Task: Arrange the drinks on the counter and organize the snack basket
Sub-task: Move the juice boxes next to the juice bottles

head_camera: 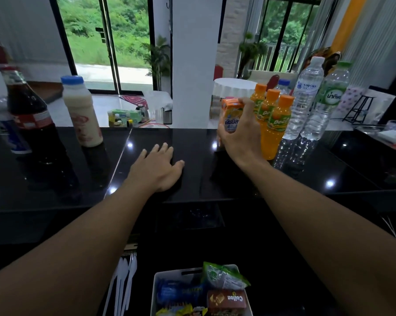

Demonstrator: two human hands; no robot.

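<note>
— Where are my hands?
— My left hand lies flat, fingers spread, on the shiny black counter. At two o'clock, my right hand squeezes a small orange carton.

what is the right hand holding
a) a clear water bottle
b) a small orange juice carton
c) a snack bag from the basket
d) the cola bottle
b: the right hand is wrapped around a small orange juice carton, just left of the orange juice bottles, while the left hand lies flat and empty on the counter.
</note>
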